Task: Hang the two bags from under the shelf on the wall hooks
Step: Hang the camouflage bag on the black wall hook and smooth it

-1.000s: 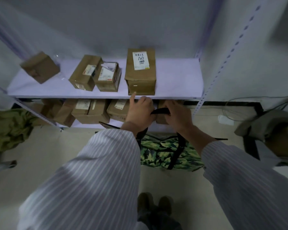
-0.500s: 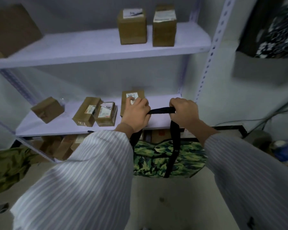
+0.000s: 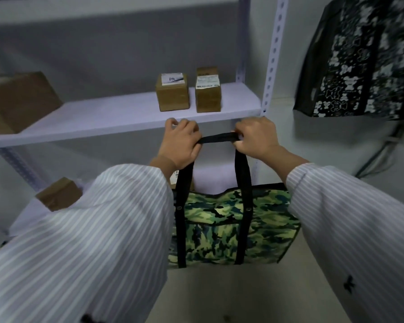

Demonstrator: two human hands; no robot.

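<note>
White shelf unit (image 3: 126,117) fills our view, small cardboard boxes (image 3: 189,92) on middle board. Black-and-white patterned bag (image 3: 364,57) hangs on wall at right. We hold green camouflage bag (image 3: 229,224) in air before shelf. Our left hand (image 3: 181,143) and right hand (image 3: 257,138) both clench its black strap handle (image 3: 217,138), bag dangling between striped sleeves (image 3: 91,241).

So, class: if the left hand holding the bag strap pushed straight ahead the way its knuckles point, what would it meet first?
Most likely the front edge of the shelf just beyond the left hand, below the two small boxes; depth is hard to judge.
</note>
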